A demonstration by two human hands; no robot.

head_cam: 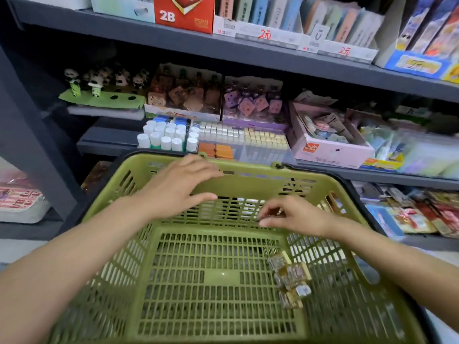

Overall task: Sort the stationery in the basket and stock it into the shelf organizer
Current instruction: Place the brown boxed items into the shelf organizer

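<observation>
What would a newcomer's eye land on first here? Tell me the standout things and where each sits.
The big green basket fills the lower middle, nearly bare but for a few small brown wrapped packets at its right side. Both hands hover over its far end: the left hand open, the right hand with fingers curled. Behind, a red 2B box stands out on the top shelf.

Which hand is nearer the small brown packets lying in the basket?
Right. The right hand hovers just above and beyond the brown packets on the basket floor; the left hand is farther, up by the far rim.
</observation>
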